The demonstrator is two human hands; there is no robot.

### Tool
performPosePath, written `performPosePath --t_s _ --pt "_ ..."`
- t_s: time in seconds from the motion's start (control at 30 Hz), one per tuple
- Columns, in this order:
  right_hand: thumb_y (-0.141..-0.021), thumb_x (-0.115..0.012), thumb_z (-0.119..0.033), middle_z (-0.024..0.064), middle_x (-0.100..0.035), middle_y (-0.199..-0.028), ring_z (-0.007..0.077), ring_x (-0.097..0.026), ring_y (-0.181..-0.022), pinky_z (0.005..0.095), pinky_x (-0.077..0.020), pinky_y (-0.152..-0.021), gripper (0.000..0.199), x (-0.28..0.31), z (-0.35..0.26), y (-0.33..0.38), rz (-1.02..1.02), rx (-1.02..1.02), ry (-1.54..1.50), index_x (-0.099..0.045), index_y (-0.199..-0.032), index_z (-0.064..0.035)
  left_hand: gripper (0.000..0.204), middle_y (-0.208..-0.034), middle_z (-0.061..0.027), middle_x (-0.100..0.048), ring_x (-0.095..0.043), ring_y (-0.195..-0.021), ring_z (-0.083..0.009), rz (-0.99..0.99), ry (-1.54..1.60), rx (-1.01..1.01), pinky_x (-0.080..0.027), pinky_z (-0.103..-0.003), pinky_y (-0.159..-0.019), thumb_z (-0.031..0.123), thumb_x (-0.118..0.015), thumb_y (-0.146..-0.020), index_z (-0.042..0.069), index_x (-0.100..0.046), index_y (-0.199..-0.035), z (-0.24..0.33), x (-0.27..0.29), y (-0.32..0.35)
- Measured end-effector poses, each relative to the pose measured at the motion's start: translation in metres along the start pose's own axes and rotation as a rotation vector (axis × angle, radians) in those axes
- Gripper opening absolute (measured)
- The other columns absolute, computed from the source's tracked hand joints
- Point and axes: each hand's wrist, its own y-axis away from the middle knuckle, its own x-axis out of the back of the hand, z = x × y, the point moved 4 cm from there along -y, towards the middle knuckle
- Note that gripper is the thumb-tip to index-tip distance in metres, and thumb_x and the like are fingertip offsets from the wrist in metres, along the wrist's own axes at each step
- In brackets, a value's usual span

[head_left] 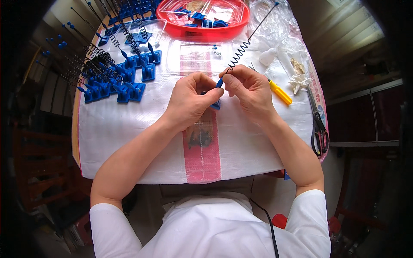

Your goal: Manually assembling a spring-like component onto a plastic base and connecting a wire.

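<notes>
In the middle of the table my left hand (pixel 186 98) is closed round a blue plastic base (pixel 216 105), mostly hidden by the fingers. A narrow blue neck (pixel 220 82) sticks up from it between thumb and forefinger. Right beside it, the thumb and forefinger of my right hand (pixel 251 91) pinch the lower end of a black coiled spring wire (pixel 239 55). This wire slants up to the far right and ends in a small blue tip (pixel 276 4). Where wire and neck meet is partly covered by my fingertips.
Several similar blue bases with spring wires (pixel 148 72) stand at the far left. A red tray (pixel 172 29) of blue parts lies at the back, near a clear plastic lid (pixel 172 64). On the right are a yellow-handled tool (pixel 280 93), black scissors (pixel 319 133) and crumpled tissue (pixel 300 82).
</notes>
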Motion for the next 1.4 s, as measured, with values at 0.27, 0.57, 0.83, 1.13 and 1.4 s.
performPosePath --t_s 0.27,0.57,0.83,1.13,1.4 --pt "-0.094 -0.067 -0.014 0.0041 -0.068 -0.089 0.0090 -0.060 -0.073 0.0249 -0.0484 -0.065 0.015 0.012 0.006 -0.004 0.001 -0.155 -0.298 -0.069 -0.102 -0.0013 0.032 -0.099 -0.0139 -0.066 -0.067 -0.092 -0.0178 -0.031 0.192 0.014 -0.058 -0.029 -0.071 0.024 -0.054 -0.100 -0.004 -0.058 -0.114 0.006 -0.003 0.001" --pt "-0.098 -0.060 -0.017 0.0052 -0.067 -0.082 0.0127 -0.064 -0.071 0.0281 -0.0501 -0.068 0.017 0.023 0.005 -0.008 -0.017 -0.270 -0.603 -0.066 -0.101 -0.0016 0.023 -0.091 -0.0084 -0.067 -0.060 -0.073 -0.0111 0.219 0.385 -0.087 -0.043 -0.020 -0.050 0.016 -0.051 -0.102 -0.001 -0.058 -0.116 0.013 0.023 -0.006" --pt "-0.096 -0.063 -0.017 0.0066 -0.067 -0.081 0.0116 -0.063 -0.069 0.0260 -0.0520 -0.065 0.019 0.024 0.001 -0.009 -0.048 -0.244 -0.529 -0.067 -0.101 0.0010 0.022 -0.084 -0.0049 -0.065 -0.055 -0.062 -0.0047 0.019 0.152 -0.063 -0.035 -0.016 -0.048 0.013 -0.058 -0.097 -0.002 -0.061 -0.113 0.055 0.035 -0.004" --pt "-0.099 -0.057 -0.016 0.0062 -0.067 -0.091 0.0105 -0.063 -0.078 0.0280 -0.0516 -0.071 0.018 0.029 -0.003 -0.012 -0.142 -0.242 -0.683 -0.066 -0.101 -0.0009 0.034 -0.100 -0.0169 -0.068 -0.069 -0.084 -0.0222 -0.051 0.005 0.116 -0.057 -0.031 -0.071 0.020 -0.051 -0.101 -0.005 -0.054 -0.122 0.056 0.028 0.001" --pt "-0.100 -0.056 -0.016 0.0045 -0.067 -0.096 0.0098 -0.062 -0.083 0.0280 -0.0496 -0.074 0.018 0.027 -0.003 -0.011 -0.183 -0.211 -0.749 -0.067 -0.103 -0.0020 0.066 -0.127 -0.0293 -0.056 -0.061 -0.117 -0.0363 -0.321 0.419 0.162 -0.051 -0.040 -0.101 0.034 -0.066 -0.093 -0.010 -0.042 -0.135 0.028 -0.026 0.022"
